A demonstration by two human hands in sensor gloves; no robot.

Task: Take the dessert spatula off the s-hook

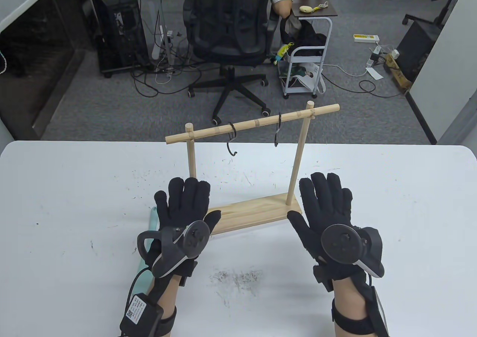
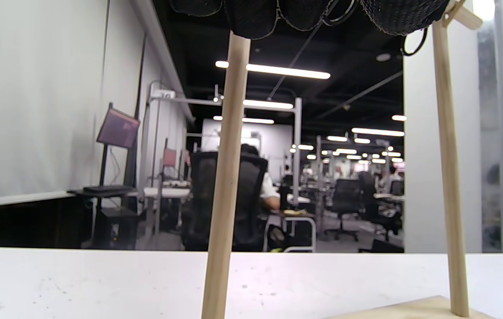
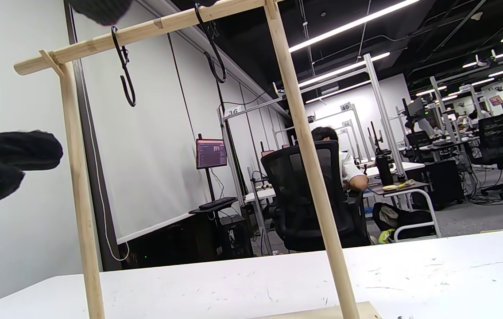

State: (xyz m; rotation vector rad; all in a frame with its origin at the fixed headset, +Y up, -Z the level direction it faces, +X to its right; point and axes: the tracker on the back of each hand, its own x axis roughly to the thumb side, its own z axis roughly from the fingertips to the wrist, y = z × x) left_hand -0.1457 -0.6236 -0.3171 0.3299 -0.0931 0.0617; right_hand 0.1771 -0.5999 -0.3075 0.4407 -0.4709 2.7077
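A mint-green dessert spatula lies flat on the white table, mostly hidden under my left hand and wrist. A wooden rack stands mid-table, and two black s-hooks, left and right, hang empty from its crossbar. My left hand is open with fingers spread, over the spatula and the base's left end. My right hand is open beside the right post. Both hooks show empty in the right wrist view, one further left than the other.
The rack's two posts stand right in front of both hands. Dark specks and smudges mark the table near the front. An office chair and a small cart stand on the floor beyond the far edge.
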